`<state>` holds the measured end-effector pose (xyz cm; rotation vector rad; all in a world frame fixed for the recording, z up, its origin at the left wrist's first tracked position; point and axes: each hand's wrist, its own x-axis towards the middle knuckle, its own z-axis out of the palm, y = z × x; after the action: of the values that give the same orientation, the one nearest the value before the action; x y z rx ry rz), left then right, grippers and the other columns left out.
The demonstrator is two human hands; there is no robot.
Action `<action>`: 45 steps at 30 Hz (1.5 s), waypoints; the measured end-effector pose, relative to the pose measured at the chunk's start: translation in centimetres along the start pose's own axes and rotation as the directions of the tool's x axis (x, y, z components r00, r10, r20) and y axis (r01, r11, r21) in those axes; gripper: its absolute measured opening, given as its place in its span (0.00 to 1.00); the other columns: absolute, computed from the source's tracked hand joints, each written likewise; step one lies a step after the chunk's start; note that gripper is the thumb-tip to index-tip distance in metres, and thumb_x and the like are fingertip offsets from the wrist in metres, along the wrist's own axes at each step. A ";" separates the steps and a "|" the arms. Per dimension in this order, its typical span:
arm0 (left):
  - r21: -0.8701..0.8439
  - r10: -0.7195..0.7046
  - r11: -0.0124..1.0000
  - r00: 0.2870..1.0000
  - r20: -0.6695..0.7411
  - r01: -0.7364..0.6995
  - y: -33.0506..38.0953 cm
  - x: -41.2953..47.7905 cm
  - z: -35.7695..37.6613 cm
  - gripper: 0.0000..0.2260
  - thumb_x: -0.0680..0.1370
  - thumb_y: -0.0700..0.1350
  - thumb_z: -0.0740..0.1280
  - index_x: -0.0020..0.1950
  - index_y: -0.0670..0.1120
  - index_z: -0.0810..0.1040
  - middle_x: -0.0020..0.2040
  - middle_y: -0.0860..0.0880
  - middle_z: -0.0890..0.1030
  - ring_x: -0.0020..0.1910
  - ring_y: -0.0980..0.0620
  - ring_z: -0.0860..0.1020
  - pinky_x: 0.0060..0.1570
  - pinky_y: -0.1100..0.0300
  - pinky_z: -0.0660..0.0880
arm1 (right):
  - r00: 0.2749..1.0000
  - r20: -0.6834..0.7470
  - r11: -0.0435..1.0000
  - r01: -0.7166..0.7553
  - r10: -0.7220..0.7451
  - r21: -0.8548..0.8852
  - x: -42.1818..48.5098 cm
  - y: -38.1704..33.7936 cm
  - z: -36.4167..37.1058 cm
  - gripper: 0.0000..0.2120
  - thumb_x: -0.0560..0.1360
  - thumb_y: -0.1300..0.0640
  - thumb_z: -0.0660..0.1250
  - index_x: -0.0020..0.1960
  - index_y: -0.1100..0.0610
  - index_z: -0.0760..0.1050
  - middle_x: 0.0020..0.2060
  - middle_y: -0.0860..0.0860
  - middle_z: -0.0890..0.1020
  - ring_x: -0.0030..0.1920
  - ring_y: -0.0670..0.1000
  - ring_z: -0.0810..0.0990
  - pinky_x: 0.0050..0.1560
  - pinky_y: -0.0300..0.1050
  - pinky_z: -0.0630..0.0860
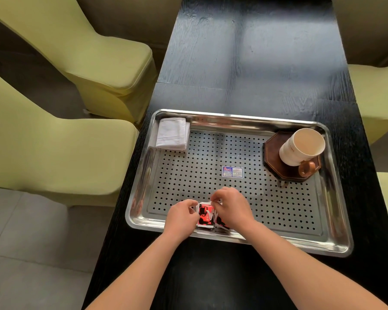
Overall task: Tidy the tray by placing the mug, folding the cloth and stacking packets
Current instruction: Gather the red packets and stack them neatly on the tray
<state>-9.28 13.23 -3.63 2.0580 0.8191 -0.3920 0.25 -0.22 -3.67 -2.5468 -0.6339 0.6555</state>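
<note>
A perforated steel tray [233, 117] lies on the black table. At its near edge sit red, black and white packets [205, 217] in a small pile. My left hand [182, 217] pinches the pile's left side, and my right hand [232, 208] pinches its top right corner. A white cloth [172, 136], folded, lies in the tray's far left corner. In the far right corner a cream mug [300, 147] with a brown handle stands on a dark octagonal coaster [276, 162].
The black wooden table [255, 63] stretches away beyond the tray. Yellow-green covered chairs [54, 142] stand along the left side, and more chairs [381, 95] line the right. A small label [232, 171] is stuck on the tray's middle.
</note>
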 end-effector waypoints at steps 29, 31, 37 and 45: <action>0.170 0.089 0.983 0.993 -0.076 -0.075 0.5 -0.6 1.3 0.24 0.74 0.52 0.74 0.68 0.52 0.74 0.50 0.51 0.77 0.47 0.54 0.74 0.49 0.61 0.73 | 0.939 -0.011 0.923 -0.337 0.345 0.187 -2.9 3.3 -0.1 0.14 0.75 0.50 0.73 0.58 0.52 0.80 0.43 0.45 0.82 0.46 0.48 0.81 0.46 0.44 0.76; 0.166 0.088 0.984 0.992 -0.086 -0.072 0.4 -0.6 1.3 0.23 0.73 0.51 0.74 0.67 0.50 0.74 0.50 0.51 0.78 0.47 0.55 0.73 0.48 0.62 0.71 | 0.932 -0.014 0.914 -0.352 0.362 0.201 -3.1 3.3 0.2 0.13 0.75 0.50 0.72 0.58 0.52 0.80 0.44 0.46 0.82 0.46 0.48 0.81 0.48 0.44 0.77; 0.158 0.063 0.986 0.996 -0.069 -0.051 0.4 -0.4 1.4 0.24 0.74 0.51 0.74 0.68 0.49 0.75 0.50 0.51 0.78 0.48 0.55 0.74 0.49 0.62 0.71 | 0.928 0.018 0.898 -0.364 0.371 0.248 -3.3 2.9 0.9 0.12 0.76 0.52 0.73 0.58 0.53 0.80 0.45 0.49 0.84 0.45 0.50 0.83 0.51 0.51 0.82; 0.151 0.023 0.988 0.998 -0.051 -0.015 0.4 -0.2 1.5 0.23 0.74 0.51 0.73 0.68 0.49 0.76 0.53 0.49 0.79 0.50 0.53 0.75 0.51 0.60 0.71 | 0.923 0.020 0.883 -0.374 0.385 0.284 -3.1 3.0 0.9 0.11 0.75 0.51 0.73 0.56 0.54 0.80 0.45 0.50 0.84 0.44 0.53 0.85 0.50 0.54 0.82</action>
<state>-9.11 11.79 -4.13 2.2229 0.8217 -0.4012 -1.76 -3.99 -4.88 -2.4166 -0.0118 0.7635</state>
